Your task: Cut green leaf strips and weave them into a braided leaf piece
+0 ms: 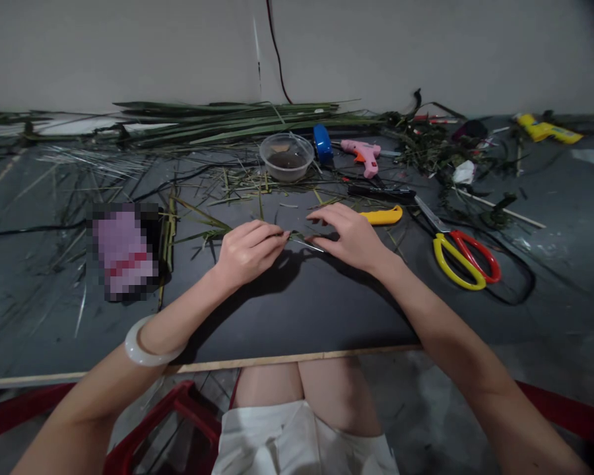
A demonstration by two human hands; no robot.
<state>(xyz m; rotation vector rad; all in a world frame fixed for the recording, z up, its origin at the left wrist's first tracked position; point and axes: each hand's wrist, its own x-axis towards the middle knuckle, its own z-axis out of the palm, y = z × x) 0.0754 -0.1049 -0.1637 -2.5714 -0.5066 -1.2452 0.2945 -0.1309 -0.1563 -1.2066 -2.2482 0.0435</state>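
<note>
My left hand [252,251] is closed in a pinch on a green leaf piece [212,233], whose narrow strips fan out to the left of the fingers. Just to its right, my right hand [346,237] has its fingers apart, thumb and forefinger spread beside a thin pale stick or wire [307,245] that runs out from the left fingertips. Whether the right thumb touches it cannot be made out. A yellow-handled cutter [383,216] lies right behind the right hand.
Scissors [462,257] lie at the right, a pink glue gun [363,155], blue tape [323,144] and a clear bowl [287,158] behind. Long green leaves [228,122] line the wall. A blurred-out purple item [123,251] is at left. The table's front edge [277,359] is near.
</note>
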